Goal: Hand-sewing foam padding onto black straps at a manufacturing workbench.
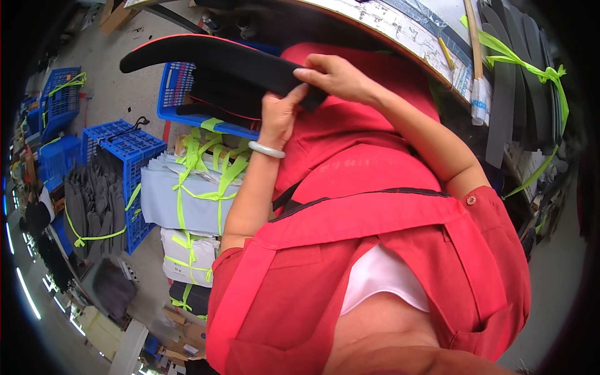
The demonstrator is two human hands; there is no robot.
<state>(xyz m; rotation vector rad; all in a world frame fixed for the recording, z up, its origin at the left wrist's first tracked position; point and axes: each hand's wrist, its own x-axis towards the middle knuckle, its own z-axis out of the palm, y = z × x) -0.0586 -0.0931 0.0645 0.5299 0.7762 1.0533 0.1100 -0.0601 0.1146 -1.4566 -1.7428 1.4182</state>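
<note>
Both of my hands hold a long, curved black piece with a thin red edge point(212, 55), raised in front of my red apron point(369, 219). My left hand point(279, 114), with a pale bangle on the wrist, grips the piece from below near its right end. From above, my right hand point(336, 76) pinches the same end with fingers and thumb. The piece's left end sticks out free over the floor. A blue crate point(174, 94) with more black pieces stands just below it.
Bundles of pale sheets tied with yellow-green straps point(200, 187) lie on the floor to my left, beside blue crates point(122, 147) and a bundle of grey cut pieces point(94, 209). A worktable edge point(400, 28) runs along the top right, with strapped dark strips point(525, 81) on it.
</note>
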